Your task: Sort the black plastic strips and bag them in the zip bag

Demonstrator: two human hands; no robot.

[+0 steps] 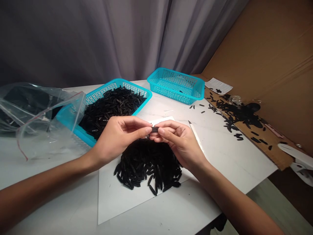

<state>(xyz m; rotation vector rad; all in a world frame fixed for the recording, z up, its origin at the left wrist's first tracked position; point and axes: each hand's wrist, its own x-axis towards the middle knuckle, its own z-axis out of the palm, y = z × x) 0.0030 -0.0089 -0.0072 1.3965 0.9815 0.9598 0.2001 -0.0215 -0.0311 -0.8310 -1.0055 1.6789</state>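
Head view: left hand (pixel 119 130) and right hand (pixel 182 138) fingertips pinch a short black ridged stick (pixel 155 129), possibly several, above heap of slender black pieces (pixel 146 160). Filled turquoise perforated plastic basket (pixel 137 90) behind-left of heap.

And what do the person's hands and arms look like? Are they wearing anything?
The left hand and right hand are both bare, with no gloves, rings or watch to be seen. The left forearm and right forearm are slim and bare too, with no sleeves showing.
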